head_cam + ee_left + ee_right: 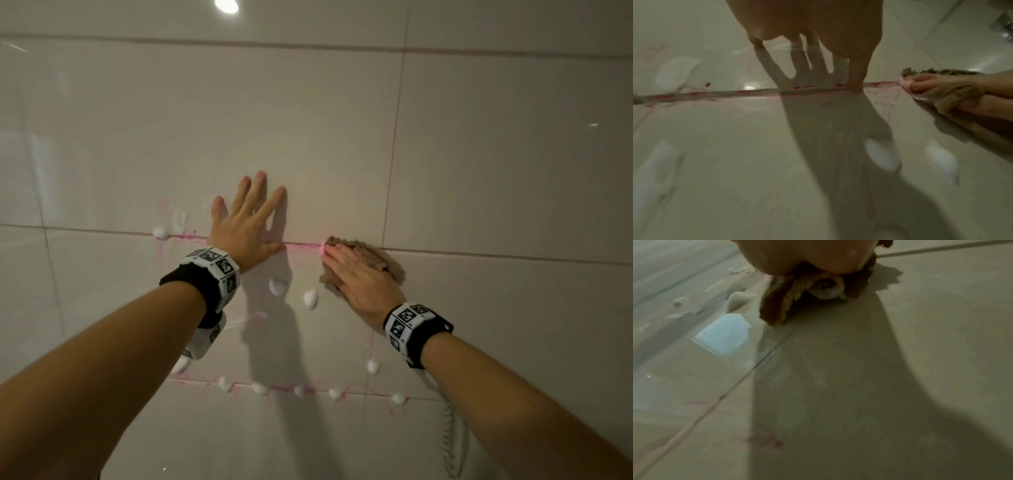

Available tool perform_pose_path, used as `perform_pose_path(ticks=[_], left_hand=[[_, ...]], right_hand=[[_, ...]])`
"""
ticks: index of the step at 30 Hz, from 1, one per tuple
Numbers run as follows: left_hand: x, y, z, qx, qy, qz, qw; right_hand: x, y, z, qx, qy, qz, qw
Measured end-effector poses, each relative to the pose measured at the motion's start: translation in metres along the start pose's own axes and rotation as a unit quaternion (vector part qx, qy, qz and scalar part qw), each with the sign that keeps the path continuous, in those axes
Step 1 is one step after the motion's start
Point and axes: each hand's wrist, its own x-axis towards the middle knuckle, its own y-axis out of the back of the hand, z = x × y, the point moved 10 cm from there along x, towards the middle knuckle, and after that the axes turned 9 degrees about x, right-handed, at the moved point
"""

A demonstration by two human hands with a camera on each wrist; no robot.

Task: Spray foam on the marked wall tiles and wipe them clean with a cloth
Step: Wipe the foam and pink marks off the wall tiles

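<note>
Step in hand: wiping; foam is already on the wall, so spraying looks done.

Your left hand (245, 226) lies flat on the wall tiles (342, 137), fingers straight and spread, thumb tip touching the pink-stained grout line (301, 245); it holds nothing and appears to serve only as a brace.

Your right hand (359, 279) presses the brown cloth (370, 257) against the wall just right of the left thumb; the left wrist view shows its fingers curled over the bunched cloth, which sits on the same grout line; the cloth's leading edge is tinged pink there.

Foam blobs (310, 298) remain unwiped: two just below and between your hands, one near the left end of the grout line, a row along the lower grout line (281, 389), which also carries pink marks.

Judgement: the task is partly done; most foam and marking are still on the tiles.

Next move, as judged: carry the cloth left along the upper grout line, which calls for lifting the left thumb clear; then down through the two blobs; firm, even pressure on the grout; refold if the cloth smears pink.
</note>
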Motion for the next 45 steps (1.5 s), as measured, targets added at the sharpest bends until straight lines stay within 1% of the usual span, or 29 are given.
perform_pose_path(ticks=[3,5,7,9,11,13,16,18,19,20,22,24,27,29,32,35,37,39,41,43,45], left_hand=[[0.003,0.001,-0.009,0.018,-0.009,0.005,1.000],[0.007,0.000,-0.010,0.014,-0.011,0.005,1.000],[0.010,0.001,-0.010,0.010,-0.005,0.009,1.000],[0.012,0.000,-0.008,0.010,0.003,0.008,1.000],[0.013,0.000,-0.004,0.007,0.009,0.013,1.000],[0.014,0.001,0.000,0.004,0.011,0.017,1.000],[0.016,0.002,-0.003,0.000,0.007,0.023,1.000],[0.019,0.006,-0.009,-0.001,-0.001,0.030,1.000],[0.020,0.009,-0.011,0.000,-0.005,0.030,1.000],[0.020,0.011,-0.013,0.001,-0.009,0.029,1.000],[0.020,0.016,-0.019,-0.001,-0.016,0.030,0.999],[0.018,0.020,-0.028,-0.015,-0.016,0.044,0.999],[0.015,0.021,-0.050,-0.046,-0.003,0.065,0.997],[0.012,0.017,-0.067,-0.048,0.014,0.066,0.997],[0.006,0.012,-0.084,-0.052,0.024,0.060,0.997],[0.000,0.015,-0.086,-0.048,0.019,0.069,0.996],[-0.001,0.020,-0.087,-0.048,0.018,0.087,0.995],[0.000,0.020,-0.089,-0.037,0.004,0.096,0.995],[0.000,0.017,-0.090,-0.022,-0.014,0.098,0.995],[0.002,0.018,-0.090,-0.014,-0.027,0.099,0.995],[0.002,0.020,-0.091,-0.010,-0.043,0.104,0.994]], right_hand=[[0.011,0.002,0.004,-0.048,0.012,-0.007,0.999],[0.029,0.015,0.008,-0.076,-0.009,0.005,0.997],[0.051,0.031,0.019,-0.103,-0.058,0.029,0.993],[0.063,0.041,0.033,-0.115,-0.129,0.046,0.984],[0.061,0.038,0.038,-0.122,-0.186,0.056,0.973],[0.048,0.025,0.034,-0.129,-0.208,0.050,0.968],[0.032,0.014,0.025,-0.147,-0.177,0.026,0.973],[0.035,0.019,0.029,-0.164,-0.156,0.019,0.974],[0.040,0.023,0.033,-0.170,-0.158,0.023,0.972],[0.045,0.028,0.037,-0.171,-0.169,0.035,0.970],[0.057,0.039,0.042,-0.155,-0.207,0.080,0.963],[0.070,0.047,0.044,-0.141,-0.237,0.114,0.954],[0.088,0.048,0.038,-0.135,-0.253,0.122,0.950],[0.097,0.039,0.029,-0.142,-0.247,0.108,0.952],[0.104,0.005,0.003,-0.166,-0.202,0.052,0.964],[0.090,-0.027,-0.020,-0.171,-0.149,-0.008,0.974],[0.075,-0.025,-0.015,-0.169,-0.150,-0.012,0.974],[0.061,-0.009,0.002,-0.169,-0.197,0.014,0.966],[0.058,0.011,0.020,-0.168,-0.259,0.061,0.949],[0.069,0.024,0.028,-0.156,-0.316,0.113,0.929],[0.087,0.029,0.026,-0.142,-0.359,0.156,0.909]])
